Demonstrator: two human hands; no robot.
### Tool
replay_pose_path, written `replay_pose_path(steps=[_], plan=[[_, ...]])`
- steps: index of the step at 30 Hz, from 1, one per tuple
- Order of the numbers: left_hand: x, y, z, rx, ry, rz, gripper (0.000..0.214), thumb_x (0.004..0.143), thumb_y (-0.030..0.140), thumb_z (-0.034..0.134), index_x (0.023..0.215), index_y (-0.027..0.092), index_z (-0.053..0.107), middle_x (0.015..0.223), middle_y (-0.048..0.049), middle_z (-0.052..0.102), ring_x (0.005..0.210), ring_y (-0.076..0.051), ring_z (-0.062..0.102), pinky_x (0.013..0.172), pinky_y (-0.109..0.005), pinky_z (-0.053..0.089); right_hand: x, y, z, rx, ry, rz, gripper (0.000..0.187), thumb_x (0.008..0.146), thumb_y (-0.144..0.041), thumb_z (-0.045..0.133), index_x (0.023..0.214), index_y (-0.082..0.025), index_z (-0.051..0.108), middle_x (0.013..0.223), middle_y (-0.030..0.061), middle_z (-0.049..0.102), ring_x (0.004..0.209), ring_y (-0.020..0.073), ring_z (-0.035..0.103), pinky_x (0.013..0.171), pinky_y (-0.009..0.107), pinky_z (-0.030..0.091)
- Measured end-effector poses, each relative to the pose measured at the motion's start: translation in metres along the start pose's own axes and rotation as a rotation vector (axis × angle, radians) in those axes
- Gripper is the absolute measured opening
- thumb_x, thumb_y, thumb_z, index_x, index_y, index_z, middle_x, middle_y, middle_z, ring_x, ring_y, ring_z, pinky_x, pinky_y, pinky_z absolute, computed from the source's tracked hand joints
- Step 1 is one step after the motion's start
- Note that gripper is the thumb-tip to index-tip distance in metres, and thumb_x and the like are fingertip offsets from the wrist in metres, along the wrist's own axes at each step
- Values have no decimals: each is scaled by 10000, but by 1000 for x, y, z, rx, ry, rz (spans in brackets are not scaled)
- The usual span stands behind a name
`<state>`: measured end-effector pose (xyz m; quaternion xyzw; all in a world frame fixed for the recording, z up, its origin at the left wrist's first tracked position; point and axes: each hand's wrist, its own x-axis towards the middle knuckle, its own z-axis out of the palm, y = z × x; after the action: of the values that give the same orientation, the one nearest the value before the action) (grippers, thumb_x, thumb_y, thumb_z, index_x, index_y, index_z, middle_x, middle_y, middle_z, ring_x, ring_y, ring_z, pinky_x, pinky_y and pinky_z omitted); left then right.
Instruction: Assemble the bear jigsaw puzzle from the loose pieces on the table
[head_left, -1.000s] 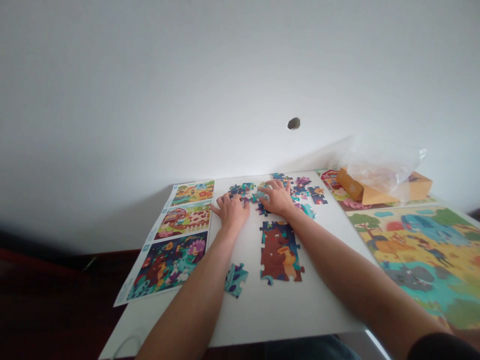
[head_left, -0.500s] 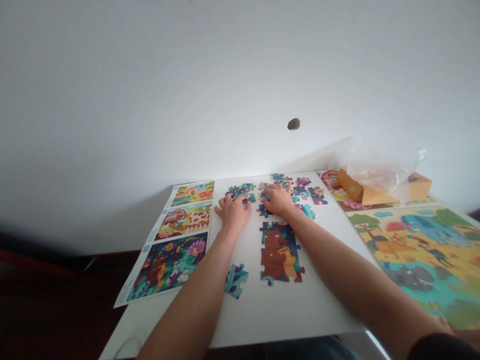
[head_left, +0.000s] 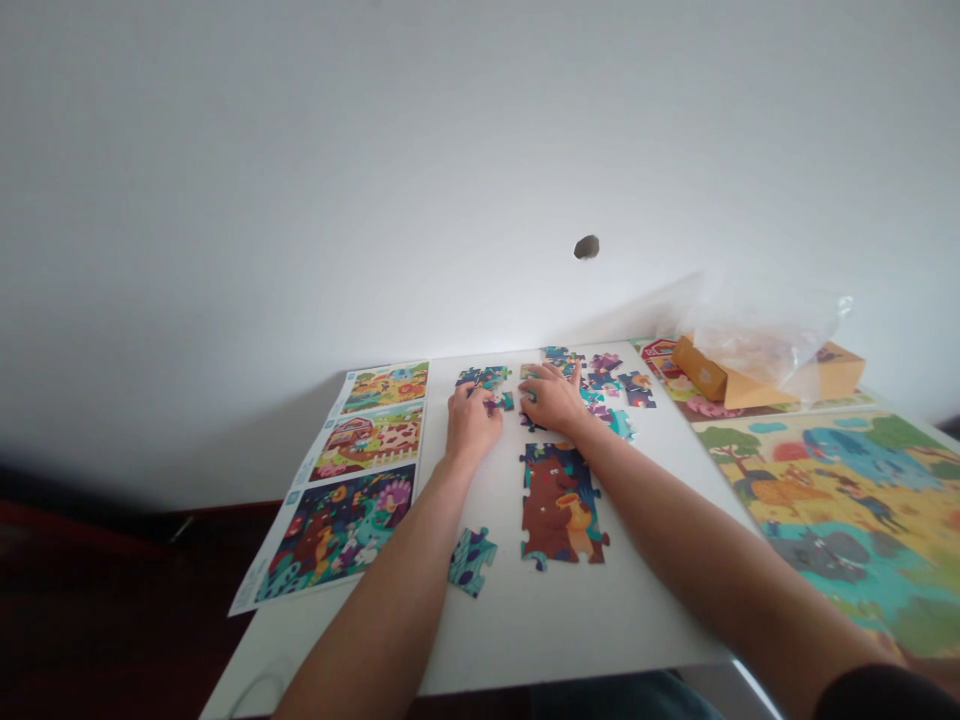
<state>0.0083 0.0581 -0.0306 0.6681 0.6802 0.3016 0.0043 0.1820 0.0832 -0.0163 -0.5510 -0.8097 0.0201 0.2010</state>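
My left hand (head_left: 474,425) has its fingers drawn in at the near edge of a few dark blue and teal puzzle pieces (head_left: 495,377); the fingertips partly cover them. To its right, my right hand (head_left: 556,402) lies with fingers spread over more pieces, several of them hidden beneath it. Below the hands sits a joined section showing a brown bear (head_left: 551,505). A loose teal piece with dark spots (head_left: 472,562) lies beside my left forearm. Other loose pieces (head_left: 637,388) are scattered beyond and right of my right hand.
A sheet with three printed pictures (head_left: 360,525) lies along the table's left side. On the right are a finished animal puzzle (head_left: 825,500), a farm picture partly covered by an orange box (head_left: 757,390), and a clear plastic bag (head_left: 772,320). A wall (head_left: 450,200) rises behind.
My left hand's fingers have drawn together, and the pieces by them have shifted slightly right. My right hand has moved slightly left, covering more of the piece under it.
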Motion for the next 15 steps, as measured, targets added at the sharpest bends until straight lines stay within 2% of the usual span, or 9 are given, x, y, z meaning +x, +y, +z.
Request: replay_pose_path(steps=[2,4,6,8,11,13,15], plan=[[1,0,-1,-69,26,-19,413,742,60,562,1123,197,647,1256,-79,593,1227,-210,544,1090,-305,424,0,1,-1,21,-3,-13,354,908,-315,518,1218,-333,688,1452,47,512,1379,328,360,1154,677,8],[2,-1,-3,-142,53,-70,546,713,-2,511,1221,185,581,1260,-80,596,1178,-186,582,1024,-284,475,0,1,-2,58,-29,-92,381,925,-358,518,1285,-373,640,1486,31,475,1393,323,339,1147,687,16],[3,-3,-6,-184,89,-132,591,705,-15,491,1264,170,544,1277,-91,592,1115,-178,617,958,-272,510,0,1,-2,84,-69,-188,367,931,-451,526,1274,-401,643,1517,19,435,1410,334,308,1129,708,17],[4,-5,-9,-162,141,-167,600,705,-7,499,1281,160,534,1294,-98,593,1126,-188,612,976,-279,498,0,1,-3,86,-90,-223,350,920,-513,541,1216,-395,684,1522,25,426,1413,345,292,1120,715,9],[4,-7,-12,-47,167,-217,617,707,29,544,1309,164,537,1309,-103,612,1230,-254,553,1068,-358,434,0,1,-2,65,-66,-164,311,902,-492,583,1161,-384,716,1493,35,457,1393,342,314,1127,699,8],[4,-8,-13,3,111,-282,630,710,57,574,1326,189,543,1302,-99,637,1248,-313,538,1069,-444,421,1,1,-2,50,-40,-104,281,898,-461,598,1132,-379,729,1455,40,490,1372,333,339,1133,688,18],[4,-8,-12,-7,56,-322,640,703,58,588,1323,215,559,1291,-81,659,1234,-337,553,1048,-480,428,1,1,-1,37,-16,-53,266,904,-434,591,1116,-367,738,1405,57,527,1348,322,365,1139,674,33]])
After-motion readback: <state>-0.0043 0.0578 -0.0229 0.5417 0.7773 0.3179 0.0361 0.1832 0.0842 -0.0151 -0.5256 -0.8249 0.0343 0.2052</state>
